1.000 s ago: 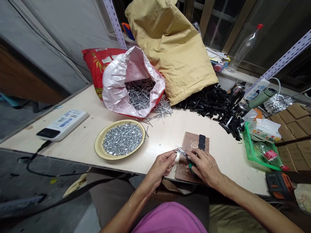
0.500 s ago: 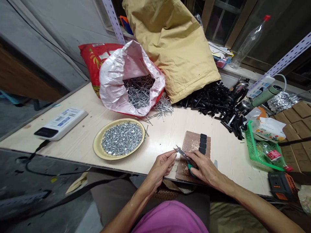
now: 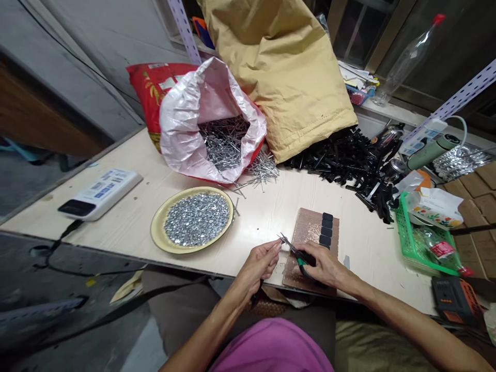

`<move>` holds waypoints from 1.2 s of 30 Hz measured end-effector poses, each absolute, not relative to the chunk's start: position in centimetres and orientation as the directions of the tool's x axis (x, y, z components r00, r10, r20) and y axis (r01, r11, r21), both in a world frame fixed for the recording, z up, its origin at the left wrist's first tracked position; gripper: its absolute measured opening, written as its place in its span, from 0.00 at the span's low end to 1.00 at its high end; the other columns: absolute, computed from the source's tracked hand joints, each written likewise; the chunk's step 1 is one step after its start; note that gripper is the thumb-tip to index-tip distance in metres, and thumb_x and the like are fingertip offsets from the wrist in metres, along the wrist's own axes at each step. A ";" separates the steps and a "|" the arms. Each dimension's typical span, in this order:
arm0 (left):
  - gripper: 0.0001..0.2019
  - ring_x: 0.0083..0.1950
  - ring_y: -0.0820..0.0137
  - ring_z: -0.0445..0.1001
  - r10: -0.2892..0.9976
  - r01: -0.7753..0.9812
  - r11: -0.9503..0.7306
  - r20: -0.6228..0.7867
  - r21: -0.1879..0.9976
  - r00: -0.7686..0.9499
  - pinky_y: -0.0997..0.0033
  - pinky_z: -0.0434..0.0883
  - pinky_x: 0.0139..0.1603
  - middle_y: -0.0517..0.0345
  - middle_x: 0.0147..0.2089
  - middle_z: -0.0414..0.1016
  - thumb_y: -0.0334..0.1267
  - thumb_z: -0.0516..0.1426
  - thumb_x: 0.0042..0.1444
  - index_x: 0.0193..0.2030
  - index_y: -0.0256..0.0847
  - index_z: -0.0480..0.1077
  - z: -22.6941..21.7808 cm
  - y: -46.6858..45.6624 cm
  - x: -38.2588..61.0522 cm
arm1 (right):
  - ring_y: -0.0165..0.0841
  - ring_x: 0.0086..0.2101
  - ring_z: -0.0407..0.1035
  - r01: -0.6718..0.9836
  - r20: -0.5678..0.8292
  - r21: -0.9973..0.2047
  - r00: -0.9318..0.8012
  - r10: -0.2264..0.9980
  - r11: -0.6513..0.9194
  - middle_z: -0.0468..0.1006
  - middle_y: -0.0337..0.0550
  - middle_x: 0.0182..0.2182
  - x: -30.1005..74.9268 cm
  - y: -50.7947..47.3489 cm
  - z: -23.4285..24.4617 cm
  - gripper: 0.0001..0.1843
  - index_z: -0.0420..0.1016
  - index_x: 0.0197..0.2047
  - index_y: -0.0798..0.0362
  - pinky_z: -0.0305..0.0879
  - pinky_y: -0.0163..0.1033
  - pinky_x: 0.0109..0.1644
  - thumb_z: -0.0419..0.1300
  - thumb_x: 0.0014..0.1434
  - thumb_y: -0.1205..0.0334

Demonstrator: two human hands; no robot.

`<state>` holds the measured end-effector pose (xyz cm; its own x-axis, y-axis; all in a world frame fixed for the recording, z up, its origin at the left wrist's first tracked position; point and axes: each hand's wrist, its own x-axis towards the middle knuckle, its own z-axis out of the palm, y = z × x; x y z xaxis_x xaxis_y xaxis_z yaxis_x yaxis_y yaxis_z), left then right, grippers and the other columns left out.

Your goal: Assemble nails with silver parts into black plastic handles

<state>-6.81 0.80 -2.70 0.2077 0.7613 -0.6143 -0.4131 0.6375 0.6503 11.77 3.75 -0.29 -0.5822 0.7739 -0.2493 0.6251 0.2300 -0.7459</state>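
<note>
My right hand is closed around the green-and-black handles of a pair of scissors, above a brown board. The narrow blades point left and meet the fingertips of my left hand. Thumb and forefinger of that hand are pinched together at the blade tips; what they hold is too small to make out. A dark end shows below the left palm. On the brown board lie pale crumbs and a row of several black rounded pads.
A yellow plate of small metal pieces stands left. Behind it, an open sack spills metal pins. A tan bag leans over a pile of black parts. At right are a green basket and a black-orange battery pack.
The scissor blades have come closer together, and the right hand's fingers have closed further on the handles. The left hand keeps its pinch. The whole view has shifted slightly.
</note>
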 end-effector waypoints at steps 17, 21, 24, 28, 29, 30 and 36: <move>0.36 0.16 0.84 0.45 0.832 -0.386 0.520 -0.555 0.762 0.024 0.78 0.40 0.17 0.73 0.17 0.51 0.59 0.64 0.34 0.45 0.31 0.73 -3.1 1.1 -6.6 | 0.28 0.27 0.64 0.507 -0.542 -0.827 -0.604 0.585 -0.243 0.71 0.41 0.33 12.2 4.8 2.1 0.22 0.71 0.50 0.55 0.65 0.35 0.32 0.60 0.54 0.53; 0.31 0.17 0.82 0.52 0.878 -0.355 0.421 -0.473 0.835 -0.074 0.78 0.48 0.18 0.68 0.19 0.60 0.55 0.65 0.35 0.42 0.32 0.76 -2.4 0.8 -6.8 | 0.30 0.33 0.66 0.485 -0.371 -0.872 -0.566 0.736 -0.066 0.72 0.43 0.37 12.2 4.5 2.0 0.21 0.70 0.50 0.54 0.66 0.36 0.36 0.60 0.54 0.58; 0.27 0.17 0.82 0.54 0.888 -0.327 0.377 -0.438 0.866 -0.137 0.77 0.52 0.19 0.65 0.21 0.65 0.51 0.65 0.38 0.41 0.32 0.76 -1.7 0.6 -7.2 | 0.35 0.41 0.67 0.656 -0.163 -0.704 -0.524 0.836 0.274 0.71 0.45 0.42 12.5 4.1 1.9 0.26 0.65 0.56 0.51 0.66 0.42 0.44 0.57 0.52 0.68; 0.21 0.20 0.78 0.58 0.901 -0.257 0.337 -0.389 0.906 -0.192 0.75 0.56 0.21 0.61 0.24 0.69 0.49 0.63 0.41 0.40 0.36 0.77 -1.1 0.4 -7.6 | 0.35 0.39 0.68 0.756 -0.094 -0.530 -0.504 0.859 0.385 0.70 0.44 0.42 13.2 3.9 2.1 0.28 0.63 0.57 0.48 0.69 0.41 0.40 0.53 0.52 0.72; 0.20 0.22 0.77 0.60 0.908 -0.239 0.321 -0.369 0.916 -0.196 0.75 0.57 0.23 0.60 0.25 0.69 0.48 0.63 0.42 0.40 0.37 0.78 -1.1 0.4 -7.7 | 0.35 0.39 0.69 0.734 -0.078 -0.541 -0.530 0.845 0.411 0.70 0.44 0.43 13.2 3.8 2.3 0.28 0.63 0.56 0.48 0.69 0.40 0.40 0.53 0.51 0.73; 0.20 0.24 0.75 0.62 0.917 -0.229 0.304 -0.349 0.925 -0.194 0.74 0.59 0.25 0.59 0.26 0.70 0.48 0.63 0.43 0.40 0.38 0.78 -1.1 0.4 -7.6 | 0.35 0.41 0.69 0.706 -0.052 -0.549 -0.562 0.825 0.446 0.70 0.44 0.44 13.1 3.7 2.4 0.28 0.63 0.56 0.49 0.69 0.40 0.41 0.54 0.51 0.73; 0.22 0.24 0.77 0.58 0.932 -0.286 0.310 -0.349 0.907 -0.097 0.75 0.56 0.25 0.63 0.24 0.63 0.49 0.63 0.43 0.43 0.39 0.78 -0.9 0.3 -6.7 | 0.40 0.44 0.68 0.721 0.044 -0.298 -0.644 0.764 0.626 0.69 0.49 0.47 12.1 2.7 2.8 0.30 0.61 0.58 0.50 0.67 0.46 0.44 0.55 0.51 0.73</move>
